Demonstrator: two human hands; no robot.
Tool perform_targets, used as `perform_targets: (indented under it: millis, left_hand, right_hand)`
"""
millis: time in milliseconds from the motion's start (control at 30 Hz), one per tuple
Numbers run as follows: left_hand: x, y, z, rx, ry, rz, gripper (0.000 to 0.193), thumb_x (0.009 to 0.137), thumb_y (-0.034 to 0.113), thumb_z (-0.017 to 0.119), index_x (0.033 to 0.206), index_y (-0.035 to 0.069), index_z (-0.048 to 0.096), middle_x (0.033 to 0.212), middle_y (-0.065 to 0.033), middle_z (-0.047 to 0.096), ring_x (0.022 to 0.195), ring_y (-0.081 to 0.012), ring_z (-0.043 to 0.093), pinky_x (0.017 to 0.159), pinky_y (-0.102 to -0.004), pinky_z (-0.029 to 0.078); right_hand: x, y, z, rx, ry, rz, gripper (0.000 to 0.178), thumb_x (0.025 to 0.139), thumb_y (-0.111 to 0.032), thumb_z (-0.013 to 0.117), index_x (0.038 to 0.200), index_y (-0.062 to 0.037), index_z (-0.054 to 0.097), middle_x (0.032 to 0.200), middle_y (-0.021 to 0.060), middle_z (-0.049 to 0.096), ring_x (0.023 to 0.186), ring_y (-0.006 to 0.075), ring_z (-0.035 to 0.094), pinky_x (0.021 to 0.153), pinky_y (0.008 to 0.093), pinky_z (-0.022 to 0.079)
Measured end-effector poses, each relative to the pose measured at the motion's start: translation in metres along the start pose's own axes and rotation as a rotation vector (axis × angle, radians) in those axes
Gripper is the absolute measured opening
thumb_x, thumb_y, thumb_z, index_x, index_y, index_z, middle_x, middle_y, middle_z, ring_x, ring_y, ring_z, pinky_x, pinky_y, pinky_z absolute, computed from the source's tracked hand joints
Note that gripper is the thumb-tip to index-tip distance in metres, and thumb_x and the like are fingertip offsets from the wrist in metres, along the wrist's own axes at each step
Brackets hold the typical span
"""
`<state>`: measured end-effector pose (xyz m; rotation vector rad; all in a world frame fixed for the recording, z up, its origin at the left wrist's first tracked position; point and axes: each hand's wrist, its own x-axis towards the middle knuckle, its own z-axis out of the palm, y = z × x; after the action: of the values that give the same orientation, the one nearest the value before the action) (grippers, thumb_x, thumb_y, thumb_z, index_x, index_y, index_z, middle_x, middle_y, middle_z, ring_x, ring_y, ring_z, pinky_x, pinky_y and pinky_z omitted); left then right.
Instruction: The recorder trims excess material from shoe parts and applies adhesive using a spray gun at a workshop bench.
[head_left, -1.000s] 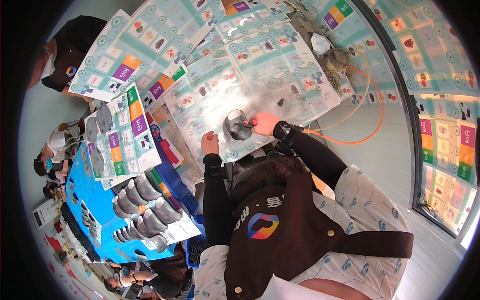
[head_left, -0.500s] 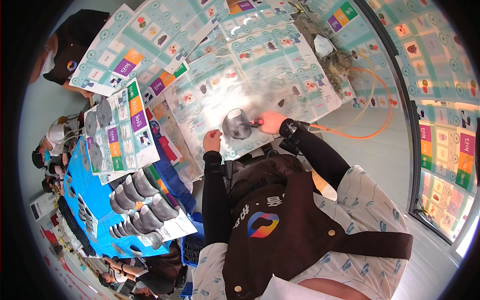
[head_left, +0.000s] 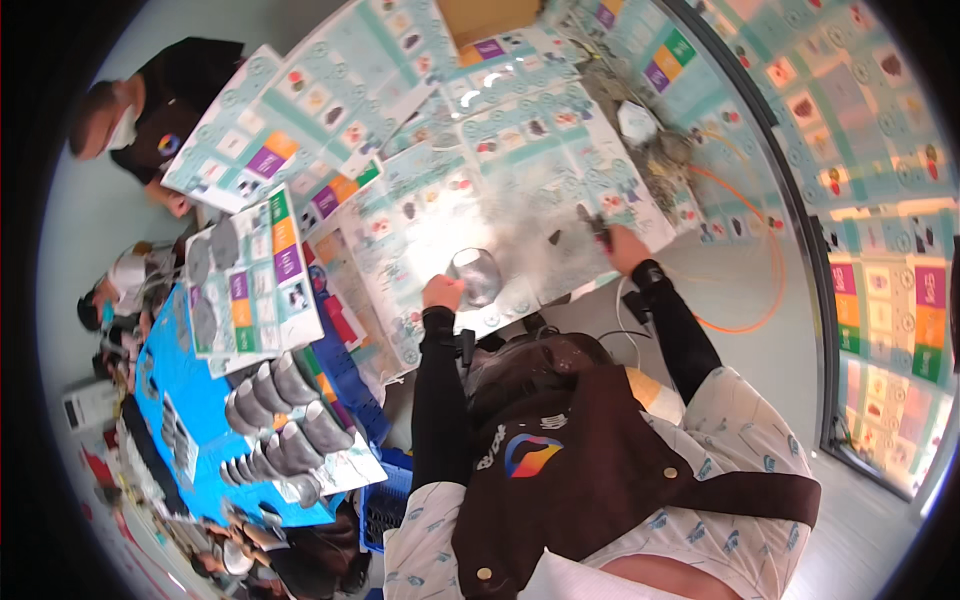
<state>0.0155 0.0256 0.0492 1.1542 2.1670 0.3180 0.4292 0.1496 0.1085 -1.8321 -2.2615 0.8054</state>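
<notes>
A dark grey, cup-shaped piece (head_left: 475, 278) with a pale, shiny top rests on the paper-covered worktable (head_left: 400, 340). My left hand (head_left: 442, 292) is closed at its left edge, fingers against it; how firmly they grip is too small to see. To the right, apart from the piece, my right hand (head_left: 628, 250) is closed around a dark hand tool (head_left: 598, 228) that points up and away. The tool's exact kind does not show. A small dark chip (head_left: 555, 238) lies between the tool and the piece.
An orange hose (head_left: 770, 290) loops at the right. Several grey curved pieces (head_left: 320, 430) stand in rows on a board at the lower left, near a blue-covered table (head_left: 195, 360). Printed panels (head_left: 350, 70) rise beyond the worktable. A masked person (head_left: 160, 120) is at the upper left.
My right hand has drawn the tool away from the grey piece, toward the right. My left hand has come up against the piece's left side. The view has shifted slightly.
</notes>
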Motion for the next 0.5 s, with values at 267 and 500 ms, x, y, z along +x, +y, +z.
perform_targets:
  millis: [267, 500]
  left_hand:
    - [-0.108, 0.029, -0.038, -0.759, 0.047, 0.001, 0.017, 0.087, 0.016, 0.064, 0.086, 0.0, 0.06, 0.081, -0.0095, 0.061, 0.077, -0.0199, 0.063, 0.068, -0.0353, 0.057]
    - [-0.324, -0.099, -0.099, -1.419, 0.631, -0.194, 0.02, 0.093, 0.008, 0.057, 0.113, 0.008, 0.055, 0.095, -0.0043, 0.06, 0.086, -0.0155, 0.062, 0.074, -0.0309, 0.056]
  right_hand:
    - [0.061, 0.201, -0.008, -0.582, 0.206, 0.13, 0.06, 0.08, -0.018, 0.071, 0.133, -0.0026, 0.048, 0.128, 0.0211, 0.056, 0.124, 0.0404, 0.049, 0.102, 0.0567, 0.04]
    - [0.07, 0.029, 0.025, -0.214, 0.215, -0.329, 0.059, 0.074, -0.002, 0.07, 0.13, -0.0014, 0.05, 0.124, 0.0208, 0.055, 0.121, 0.0417, 0.049, 0.105, 0.0518, 0.038]
